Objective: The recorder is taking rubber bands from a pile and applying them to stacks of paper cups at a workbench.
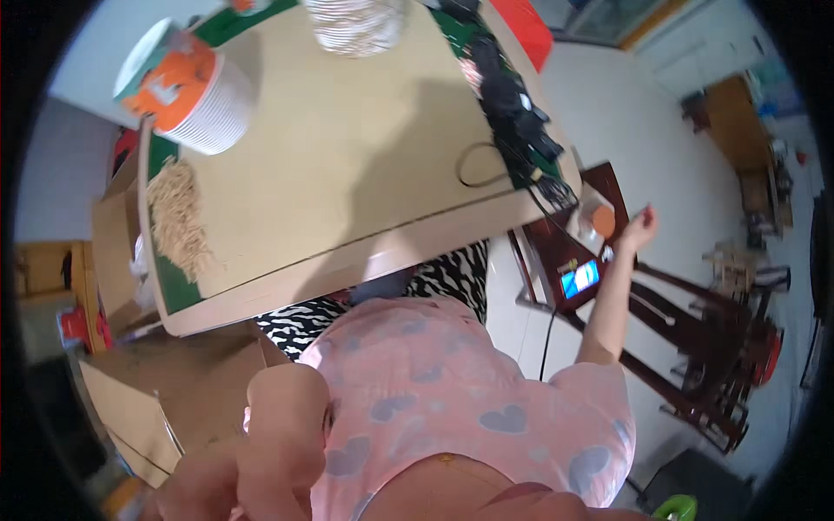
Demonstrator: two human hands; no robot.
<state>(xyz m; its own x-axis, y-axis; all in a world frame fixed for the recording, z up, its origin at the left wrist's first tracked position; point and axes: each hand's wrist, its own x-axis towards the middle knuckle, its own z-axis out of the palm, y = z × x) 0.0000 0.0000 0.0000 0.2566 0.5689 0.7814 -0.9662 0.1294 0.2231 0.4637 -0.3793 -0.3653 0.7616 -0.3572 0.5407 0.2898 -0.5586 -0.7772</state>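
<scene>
My left hand (pixel 261 443) is large and blurred at the lower left, very close to the camera. Its fingers are partly cut off by the frame edge, so its grip cannot be made out. Out to the right, my right hand (pixel 640 228) is held off the table with its fingers curled in and nothing visible in them. Nearest to it are a jar with an orange lid (pixel 601 219) and a phone with a lit screen (pixel 580 279), both on a dark red wooden stool (pixel 549 252).
The beige-topped table (pixel 321 156) carries a stack of white paper cups (pixel 208 113) in an orange wrapper, a white ridged stack (pixel 356 26), a bundle of tan strands (pixel 178 221) and black cables with devices (pixel 512 104). Cardboard boxes (pixel 174 382) stand left; a dark wooden chair (pixel 695 321) stands right.
</scene>
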